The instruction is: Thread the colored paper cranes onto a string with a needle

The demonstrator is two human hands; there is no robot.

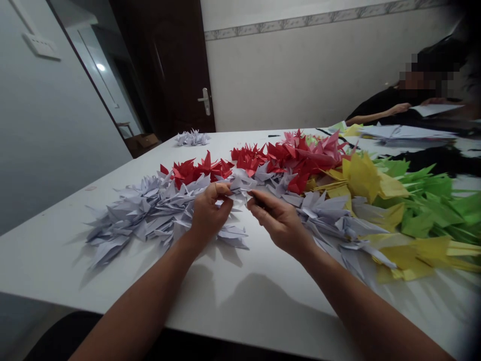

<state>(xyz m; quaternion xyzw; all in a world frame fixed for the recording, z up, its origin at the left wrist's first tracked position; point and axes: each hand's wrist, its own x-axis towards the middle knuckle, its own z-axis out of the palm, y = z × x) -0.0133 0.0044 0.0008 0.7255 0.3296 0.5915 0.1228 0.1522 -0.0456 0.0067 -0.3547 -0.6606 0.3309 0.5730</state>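
Note:
Between my two hands is a small white folded paper piece, held above the table. My left hand is closed, pinching the paper's left side with thumb and forefinger. My right hand is closed at its right side, and a dark, thin thing shows along the fingers, too unclear to name. A heap of white folded paper cranes lies to the left of my left hand. More white cranes lie beside my right hand. Red folded cranes sit just behind the hands.
Yellow folded papers and green ones are piled on the right of the white table. A small white pile stands at the far edge. Across the table, a person's hand holds a white sheet near stacked paper.

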